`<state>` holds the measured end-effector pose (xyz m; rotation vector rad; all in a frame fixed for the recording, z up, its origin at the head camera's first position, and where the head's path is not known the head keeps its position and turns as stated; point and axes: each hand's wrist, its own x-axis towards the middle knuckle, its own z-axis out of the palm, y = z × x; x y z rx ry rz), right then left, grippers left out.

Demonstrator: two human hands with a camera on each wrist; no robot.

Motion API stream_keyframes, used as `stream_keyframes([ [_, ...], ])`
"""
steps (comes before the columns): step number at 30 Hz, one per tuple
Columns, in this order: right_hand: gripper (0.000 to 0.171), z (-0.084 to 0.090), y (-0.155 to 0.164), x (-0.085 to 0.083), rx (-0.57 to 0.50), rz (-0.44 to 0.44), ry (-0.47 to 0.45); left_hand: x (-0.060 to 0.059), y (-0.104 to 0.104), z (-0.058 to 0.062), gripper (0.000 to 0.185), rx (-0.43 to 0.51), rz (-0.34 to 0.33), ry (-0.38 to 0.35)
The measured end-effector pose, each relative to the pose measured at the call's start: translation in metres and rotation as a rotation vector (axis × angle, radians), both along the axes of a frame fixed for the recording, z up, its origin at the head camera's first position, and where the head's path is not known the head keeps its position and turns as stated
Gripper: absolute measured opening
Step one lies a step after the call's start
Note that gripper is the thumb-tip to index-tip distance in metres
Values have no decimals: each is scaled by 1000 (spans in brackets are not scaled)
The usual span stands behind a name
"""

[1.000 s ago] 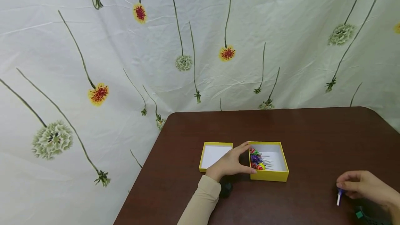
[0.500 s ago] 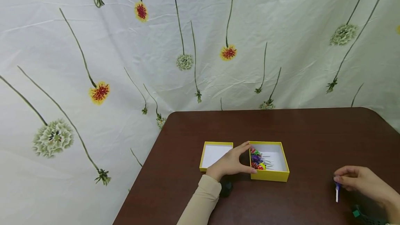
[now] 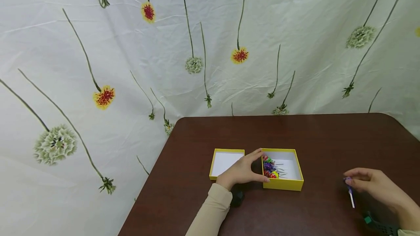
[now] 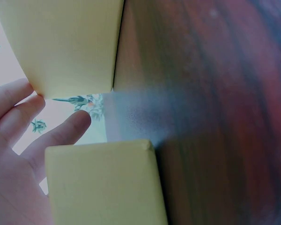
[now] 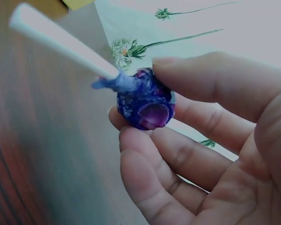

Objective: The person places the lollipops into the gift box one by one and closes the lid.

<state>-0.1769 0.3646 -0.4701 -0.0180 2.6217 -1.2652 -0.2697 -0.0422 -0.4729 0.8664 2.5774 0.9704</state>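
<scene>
A yellow box (image 3: 293, 184) holding several wrapped lollipops (image 3: 269, 167) sits mid-table, its yellow lid (image 3: 226, 152) lying upturned to the left. My left hand (image 3: 256, 166) rests between them, forefinger and thumb lying straight against the box's left wall. The left wrist view shows those fingers (image 4: 65, 129) straight beside the two yellow walls (image 4: 103, 183). My right hand (image 3: 352, 182) hovers right of the box and pinches a purple lollipop (image 3: 348, 180) with its white stick hanging down. In the right wrist view the lollipop (image 5: 143, 101) sits between thumb and fingers (image 5: 178, 154).
The dark brown table (image 3: 321, 134) stands against a flowered cloth backdrop (image 3: 197, 46). Its left edge runs diagonally past my left sleeve (image 3: 213, 210). A black wrist camera (image 3: 237, 197) sits under the left wrist, another device (image 3: 377, 224) at the right wrist.
My right hand has moved left and farther from the near edge, carrying the purple lollipop toward the box. The left hand, box and lid have not moved.
</scene>
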Motion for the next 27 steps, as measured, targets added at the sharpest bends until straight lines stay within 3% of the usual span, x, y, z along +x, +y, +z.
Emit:
stream_keyframes([
  [5, 52, 4, -4, -2, 4, -13, 3, 0, 0, 0, 92, 4, 3, 0],
  [13, 45, 6, -11, -4, -86, -26, 65, 1, 0, 2, 92, -4, 6, -5],
  [20, 33, 6, -19, -5, -57, -40, 145, 0, 1, 2, 92, -6, 2, 4],
  [27, 38, 6, -25, -7, -69, -25, 196, 0, 0, 1, 93, 4, -1, 1],
])
